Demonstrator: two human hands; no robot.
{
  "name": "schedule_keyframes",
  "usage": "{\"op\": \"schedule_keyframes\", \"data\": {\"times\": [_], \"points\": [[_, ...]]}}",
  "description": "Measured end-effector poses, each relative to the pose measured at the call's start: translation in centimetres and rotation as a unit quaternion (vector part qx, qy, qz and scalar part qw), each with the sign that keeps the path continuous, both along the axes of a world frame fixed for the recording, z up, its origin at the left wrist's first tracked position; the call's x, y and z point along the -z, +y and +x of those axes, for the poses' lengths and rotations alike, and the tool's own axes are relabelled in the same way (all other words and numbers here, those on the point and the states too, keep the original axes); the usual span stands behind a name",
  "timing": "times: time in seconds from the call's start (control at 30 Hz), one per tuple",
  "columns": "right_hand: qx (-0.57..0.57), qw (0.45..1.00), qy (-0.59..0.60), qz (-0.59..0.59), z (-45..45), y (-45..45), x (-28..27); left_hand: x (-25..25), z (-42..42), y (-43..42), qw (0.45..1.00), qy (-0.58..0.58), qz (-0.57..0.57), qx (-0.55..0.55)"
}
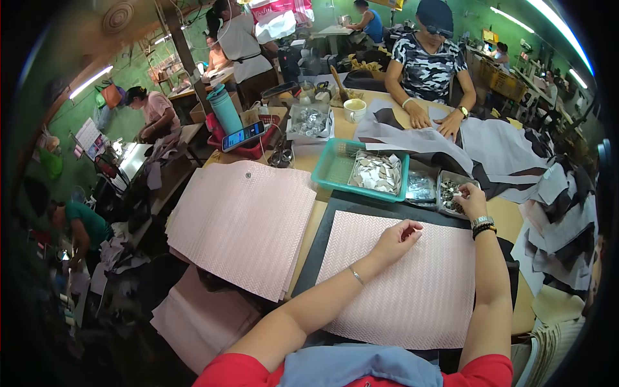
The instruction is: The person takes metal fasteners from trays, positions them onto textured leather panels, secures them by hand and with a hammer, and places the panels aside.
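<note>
My left hand (398, 241) hovers over a pale pink herringbone-textured sheet (393, 290). Its fingers are curled in a pinch, and a tiny whitish bit shows at the tips, too small to name. Under that sheet lies a dark board (322, 242). My right hand (473, 201) reaches into a small clear container (445, 208) of little metal pieces, fingertips together among them. Beside it stand a clear box (421, 187) with shiny contents and a teal tray (325, 171) bearing an inner box of small whitish pieces (377, 175).
A stack of pink sheets (245, 226), the top one with a metal snap (248, 175), lies left. Beyond are a phone (243, 136), a teal bottle (224, 108) and a mug (354, 110). Across the table a person (429, 64) handles grey pieces (412, 138). Fabric piles (561, 213) crowd the right.
</note>
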State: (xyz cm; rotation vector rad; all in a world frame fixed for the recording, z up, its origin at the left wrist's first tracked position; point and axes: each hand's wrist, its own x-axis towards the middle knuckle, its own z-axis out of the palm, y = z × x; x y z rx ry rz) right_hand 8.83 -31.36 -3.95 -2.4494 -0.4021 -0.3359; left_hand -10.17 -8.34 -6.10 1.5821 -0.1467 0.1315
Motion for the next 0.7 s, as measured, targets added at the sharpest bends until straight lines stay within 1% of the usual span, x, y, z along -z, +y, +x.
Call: {"op": "schedule_keyframes", "data": {"times": [0.1,0.13,0.17,0.23,0.3,0.37,0.4,0.43,0.5,0.57,0.63,0.7], "points": [[-0.002,0.991,0.049,0.123,-0.3,0.1,-0.7,0.0,0.1,0.1,1.000,-0.002,0.007,-0.003],[-0.049,0.964,0.099,0.241,-1.5,0.8,-1.3,0.1,0.0,0.0,1.000,-0.001,0.010,-0.004],[-0.071,0.944,0.134,0.294,-4.4,1.9,-2.9,0.1,-0.1,-0.1,1.000,-0.009,0.008,-0.005],[-0.116,0.886,0.228,0.387,-8.5,3.4,-3.1,-0.3,-0.4,-0.2,1.000,-0.021,0.005,-0.008],[-0.114,0.878,0.245,0.395,-12.8,4.9,-3.1,-0.4,-0.8,-0.4,0.998,-0.054,0.012,-0.002],[-0.157,0.853,0.237,0.437,-15.5,6.1,-2.4,0.1,-0.9,-0.8,0.996,-0.083,-0.001,0.024],[-0.131,0.863,0.234,0.429,-15.4,5.7,-0.6,0.3,-0.8,-0.6,0.997,-0.068,0.005,0.047],[-0.120,0.860,0.243,0.432,-15.5,5.7,0.3,0.5,-0.8,-0.5,0.997,-0.055,-0.019,0.053],[-0.097,0.822,0.306,0.470,-15.7,5.7,1.1,0.6,-1.0,-0.5,0.998,0.014,-0.039,0.056],[-0.100,0.789,0.353,0.492,-15.9,5.7,0.7,2.3,-0.2,-0.7,0.995,-0.009,-0.100,0.027],[-0.138,0.786,0.346,0.494,-16.2,5.6,0.4,0.4,-0.6,-0.4,0.992,-0.006,-0.123,0.026],[-0.172,0.797,0.326,0.478,-16.3,5.4,0.4,0.4,-0.4,0.4,0.999,0.016,-0.040,0.020]]}}
